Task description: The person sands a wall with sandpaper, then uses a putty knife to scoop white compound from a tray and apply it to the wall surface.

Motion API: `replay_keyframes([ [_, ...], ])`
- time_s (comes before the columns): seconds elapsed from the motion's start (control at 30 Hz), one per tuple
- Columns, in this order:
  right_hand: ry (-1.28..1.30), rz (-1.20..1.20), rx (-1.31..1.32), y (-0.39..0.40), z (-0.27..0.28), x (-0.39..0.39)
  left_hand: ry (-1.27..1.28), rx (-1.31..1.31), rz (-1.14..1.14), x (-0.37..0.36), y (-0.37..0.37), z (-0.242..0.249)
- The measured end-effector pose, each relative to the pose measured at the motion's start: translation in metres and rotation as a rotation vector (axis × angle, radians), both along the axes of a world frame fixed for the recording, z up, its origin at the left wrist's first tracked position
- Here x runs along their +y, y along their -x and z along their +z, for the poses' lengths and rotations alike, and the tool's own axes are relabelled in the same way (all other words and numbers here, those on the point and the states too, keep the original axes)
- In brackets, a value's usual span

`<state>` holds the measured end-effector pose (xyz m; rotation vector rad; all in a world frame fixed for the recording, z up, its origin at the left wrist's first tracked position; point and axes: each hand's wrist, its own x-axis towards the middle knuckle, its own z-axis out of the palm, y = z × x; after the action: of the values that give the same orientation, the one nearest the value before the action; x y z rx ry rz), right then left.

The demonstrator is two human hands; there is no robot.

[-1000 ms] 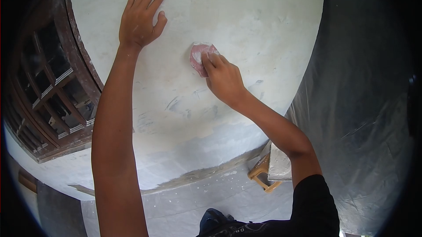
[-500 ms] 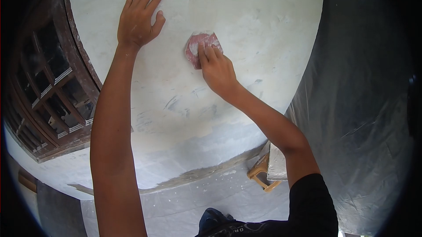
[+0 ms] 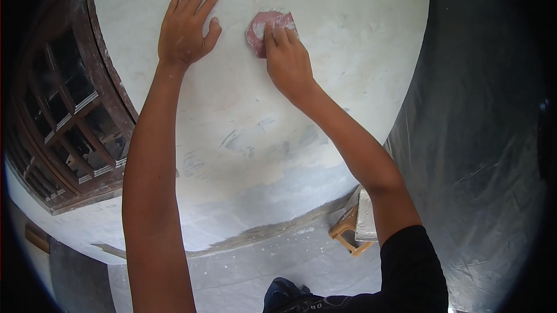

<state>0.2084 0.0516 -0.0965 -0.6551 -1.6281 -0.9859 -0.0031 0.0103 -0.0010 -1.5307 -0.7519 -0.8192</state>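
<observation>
A pale, patchy plastered wall [image 3: 226,98] with grey scuffs fills the middle of the head view. Against its upper part lies a reddish piece of sandpaper [image 3: 257,29], smeared with white dust. My right hand [image 3: 288,60] is closed on the paper's lower right side, fingers bent over it, and hides that part. To the left, my left hand [image 3: 188,29] rests on the wall with fingers stretched out and thumb apart, holding nothing.
A dark wooden window frame [image 3: 87,110] with panes borders the wall at left. Plastic sheeting [image 3: 476,150] hangs at right. Below stands a tan stool [image 3: 347,233] beside a whitish box-like object [image 3: 365,214]. Grey sheeting [image 3: 261,266] with white specks covers the floor.
My right hand and the sandpaper have moved up the wall. The left hand stays flat in nearly the same place, and the view has shifted slightly.
</observation>
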Motion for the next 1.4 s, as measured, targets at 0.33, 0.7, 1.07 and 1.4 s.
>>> replay_keyframes([
  [0.33,0.295,0.332,0.128,-0.013,-0.022,-0.06,0.027,-0.005,-0.007,-0.001,-0.001,-0.002],
  [0.7,0.25,0.071,0.036,0.026,-0.054,-0.036,0.006,-0.006,0.01,-0.003,-0.002,-0.002],
  [1.07,0.184,0.068,0.323,-0.013,0.018,-0.022,-0.002,0.004,0.021,-0.001,-0.002,0.0],
  [1.4,0.581,0.386,0.125,0.017,-0.068,-0.082,0.004,0.01,0.014,-0.001,0.0,0.001],
])
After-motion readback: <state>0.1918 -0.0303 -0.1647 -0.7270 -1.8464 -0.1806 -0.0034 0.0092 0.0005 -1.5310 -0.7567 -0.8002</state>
